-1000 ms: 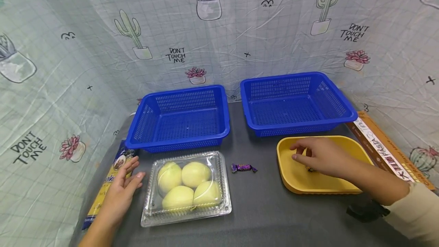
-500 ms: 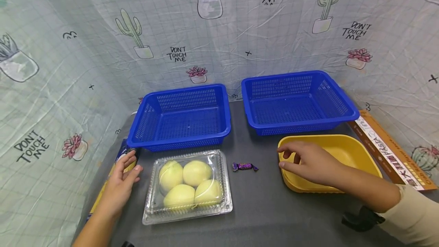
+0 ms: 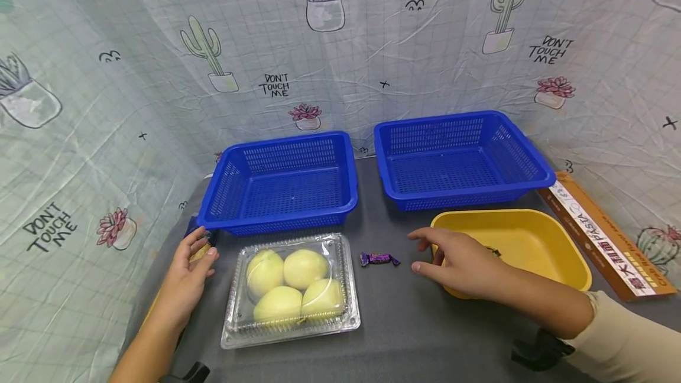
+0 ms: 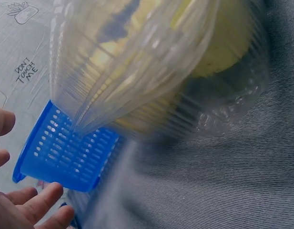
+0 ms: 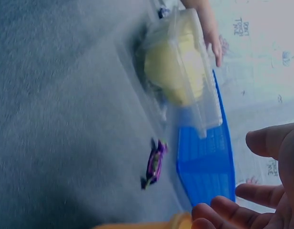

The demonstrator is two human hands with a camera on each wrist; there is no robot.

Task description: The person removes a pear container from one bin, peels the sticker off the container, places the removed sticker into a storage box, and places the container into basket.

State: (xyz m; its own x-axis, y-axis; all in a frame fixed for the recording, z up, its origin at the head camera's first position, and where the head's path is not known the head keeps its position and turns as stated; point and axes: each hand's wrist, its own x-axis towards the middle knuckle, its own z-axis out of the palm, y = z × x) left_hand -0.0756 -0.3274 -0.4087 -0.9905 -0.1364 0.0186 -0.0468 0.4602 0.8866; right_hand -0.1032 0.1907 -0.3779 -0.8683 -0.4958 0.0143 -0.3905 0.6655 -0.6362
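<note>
Right hand (image 3: 460,262), fingers spread and holding nothing, hovers just right of purple candy (image 3: 379,259) on tabletop (image 3: 404,324); left hand (image 3: 186,276), fingers relaxed and holding nothing, rests left of clear fruit box (image 3: 289,288).

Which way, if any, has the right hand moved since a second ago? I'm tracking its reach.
Yes. The right hand moved left, out of the yellow tray, toward the purple candy.

On your desk (image 3: 404,324), two baskets (image 3: 282,179) sit behind; the fruit box (image 3: 291,288) lies front-left, the candy (image 3: 379,259) between it and the tray (image 3: 524,241), which perhaps holds something small.
</note>
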